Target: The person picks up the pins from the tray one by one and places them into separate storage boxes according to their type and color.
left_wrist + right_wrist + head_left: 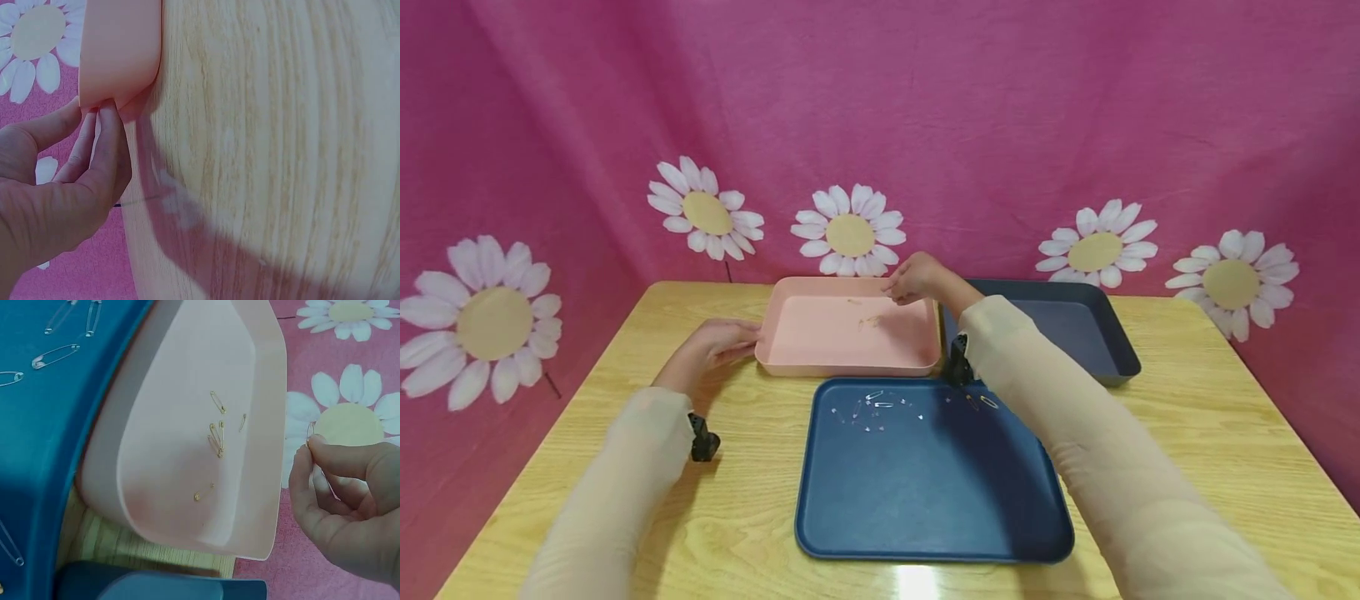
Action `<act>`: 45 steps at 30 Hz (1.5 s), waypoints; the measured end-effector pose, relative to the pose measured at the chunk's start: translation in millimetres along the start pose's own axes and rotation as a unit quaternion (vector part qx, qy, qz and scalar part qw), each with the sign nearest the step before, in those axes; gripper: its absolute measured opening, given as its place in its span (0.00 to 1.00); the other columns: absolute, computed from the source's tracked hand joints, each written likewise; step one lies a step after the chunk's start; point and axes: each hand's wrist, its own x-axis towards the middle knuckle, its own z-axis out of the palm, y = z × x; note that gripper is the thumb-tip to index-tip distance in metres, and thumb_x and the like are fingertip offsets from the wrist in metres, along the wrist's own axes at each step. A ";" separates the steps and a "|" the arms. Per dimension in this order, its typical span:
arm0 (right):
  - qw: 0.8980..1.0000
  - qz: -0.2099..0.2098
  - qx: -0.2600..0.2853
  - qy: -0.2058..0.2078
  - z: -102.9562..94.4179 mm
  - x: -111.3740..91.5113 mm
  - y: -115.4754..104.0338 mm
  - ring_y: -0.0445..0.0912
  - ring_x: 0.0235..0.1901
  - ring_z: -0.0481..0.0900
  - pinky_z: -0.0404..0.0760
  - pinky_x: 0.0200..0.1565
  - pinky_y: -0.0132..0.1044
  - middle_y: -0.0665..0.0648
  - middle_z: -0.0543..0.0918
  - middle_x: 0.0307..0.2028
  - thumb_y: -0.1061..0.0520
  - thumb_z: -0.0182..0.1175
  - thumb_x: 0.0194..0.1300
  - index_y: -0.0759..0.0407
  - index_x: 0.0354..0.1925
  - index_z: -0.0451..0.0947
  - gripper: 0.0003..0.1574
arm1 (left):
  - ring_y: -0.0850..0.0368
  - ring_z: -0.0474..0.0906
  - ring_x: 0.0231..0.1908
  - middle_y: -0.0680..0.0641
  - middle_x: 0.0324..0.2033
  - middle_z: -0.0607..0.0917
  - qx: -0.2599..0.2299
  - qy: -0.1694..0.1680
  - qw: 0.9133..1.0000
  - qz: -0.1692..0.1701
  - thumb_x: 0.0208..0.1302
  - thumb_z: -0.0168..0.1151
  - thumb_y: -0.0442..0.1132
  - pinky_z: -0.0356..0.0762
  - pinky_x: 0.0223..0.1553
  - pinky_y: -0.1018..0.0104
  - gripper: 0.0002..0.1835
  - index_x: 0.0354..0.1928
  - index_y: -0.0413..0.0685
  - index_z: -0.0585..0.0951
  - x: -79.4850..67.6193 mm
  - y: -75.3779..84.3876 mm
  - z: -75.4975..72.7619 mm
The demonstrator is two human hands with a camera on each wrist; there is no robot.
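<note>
A pink tray (850,369) stands at the back of the table, with several gold safety pins (217,434) lying on its floor. My left hand (718,340) holds its left end, the thumb at the rim and the fingertips (107,106) against the outer wall. Above the tray's back right part, my right hand (916,279) pinches a small safety pin (310,431) between thumb and forefinger. In front lies a blue tray (925,500). Silver safety pins (55,356) and tiny light pieces are scattered over its back part, with a gold safety pin (989,402) at the right.
A dark grey-blue tray (1123,350) stands right of the pink one, partly hidden behind my right arm. All three trays are on a light wooden table (737,517). Behind it hangs a pink cloth (970,125) printed with large white daisies.
</note>
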 end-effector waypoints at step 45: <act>0.994 -0.055 -0.094 0.025 -11.4 -217.9 19.5 0.40 0.30 0.83 0.86 0.41 0.38 0.58 0.87 0.32 0.62 0.61 0.64 0.73 0.49 0.79 0.17 | 0.74 0.78 0.28 0.60 0.27 0.82 -0.047 0.002 0.999 0.004 0.68 0.54 0.32 0.81 0.44 0.77 0.28 0.68 0.31 0.63 -0.9 -0.4 1.1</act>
